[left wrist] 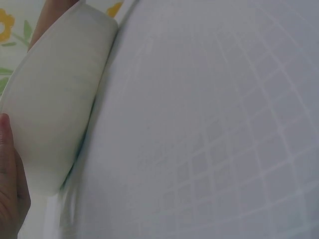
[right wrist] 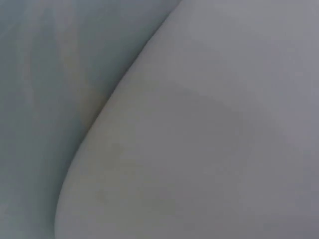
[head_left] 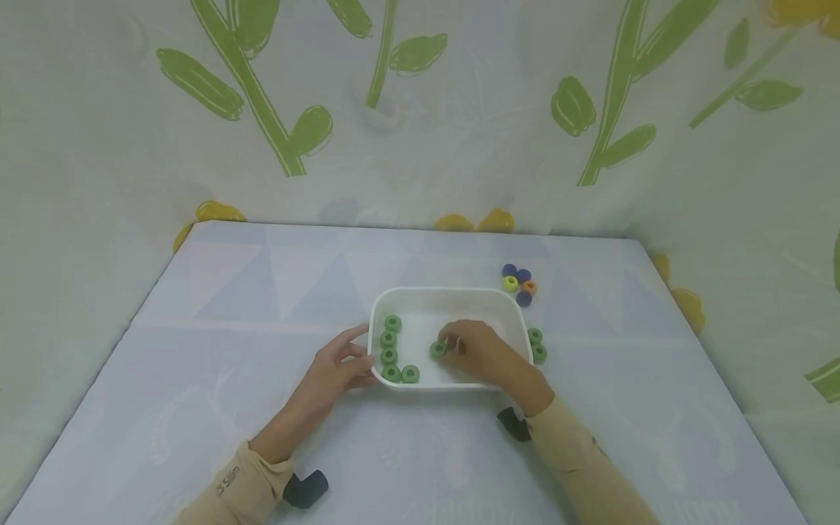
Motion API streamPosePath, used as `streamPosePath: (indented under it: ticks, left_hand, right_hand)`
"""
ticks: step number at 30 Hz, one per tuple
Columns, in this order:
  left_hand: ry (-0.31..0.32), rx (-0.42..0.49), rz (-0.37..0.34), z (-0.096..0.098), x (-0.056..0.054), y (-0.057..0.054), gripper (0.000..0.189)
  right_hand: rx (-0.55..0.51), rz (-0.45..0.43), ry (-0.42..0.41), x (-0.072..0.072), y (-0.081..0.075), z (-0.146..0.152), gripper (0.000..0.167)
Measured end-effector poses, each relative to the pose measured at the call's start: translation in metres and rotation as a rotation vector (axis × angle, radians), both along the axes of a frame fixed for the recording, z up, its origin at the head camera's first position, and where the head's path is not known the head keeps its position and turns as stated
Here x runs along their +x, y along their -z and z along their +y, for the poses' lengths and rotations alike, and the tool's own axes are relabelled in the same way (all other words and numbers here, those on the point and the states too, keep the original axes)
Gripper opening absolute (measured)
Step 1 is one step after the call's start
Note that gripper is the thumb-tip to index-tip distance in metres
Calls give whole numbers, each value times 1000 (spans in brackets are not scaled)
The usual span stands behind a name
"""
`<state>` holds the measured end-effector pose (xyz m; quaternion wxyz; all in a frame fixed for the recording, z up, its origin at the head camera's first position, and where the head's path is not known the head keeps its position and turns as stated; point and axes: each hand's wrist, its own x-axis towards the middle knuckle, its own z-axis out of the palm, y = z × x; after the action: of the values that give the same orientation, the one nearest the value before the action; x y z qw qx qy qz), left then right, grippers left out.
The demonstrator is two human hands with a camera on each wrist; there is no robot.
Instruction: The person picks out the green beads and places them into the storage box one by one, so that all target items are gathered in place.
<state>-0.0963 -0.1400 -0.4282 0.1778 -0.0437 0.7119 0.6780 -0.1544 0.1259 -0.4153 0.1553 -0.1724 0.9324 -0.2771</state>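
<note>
A white plastic tray [head_left: 453,386] stands on the table, with several green beads [head_left: 389,339] along its left side and front left corner. Inside it, my right hand [head_left: 482,351] pinches another green bead [head_left: 437,350] between thumb and fingertips, low over the tray's floor. My left hand [head_left: 341,368] holds the tray's left end, thumb at the rim and fingers against the outside. In the left wrist view, its fingers [left wrist: 7,174] lie against the tray's outer wall [left wrist: 60,99]. The right wrist view has only the tray's pale wall [right wrist: 189,139] up close; the hand is out of sight there.
Two green beads [head_left: 537,344] lie just outside the tray's right end. Behind its back right corner sit blue beads [head_left: 523,275], a yellow bead [head_left: 510,284] and an orange bead [head_left: 529,287]. A leaf-patterned cloth [head_left: 459,146] rises behind the table's back edge.
</note>
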Motion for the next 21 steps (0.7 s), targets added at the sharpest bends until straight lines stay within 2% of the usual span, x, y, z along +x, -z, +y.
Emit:
streamPosePath:
  ticks: [6,14,21]
  left_hand:
    - [3,3,3,0,0,0,65]
    - [-12,6,-5,0,-1,0,64]
    - [-13,2,-5,0,-1,0,63]
  right_hand:
    - [-20,-9,-47,1,-1,-7,27]
    - [15,-50,-59,5,-3,-19,30]
    - [14,-29,-109,6,-4,-26,29]
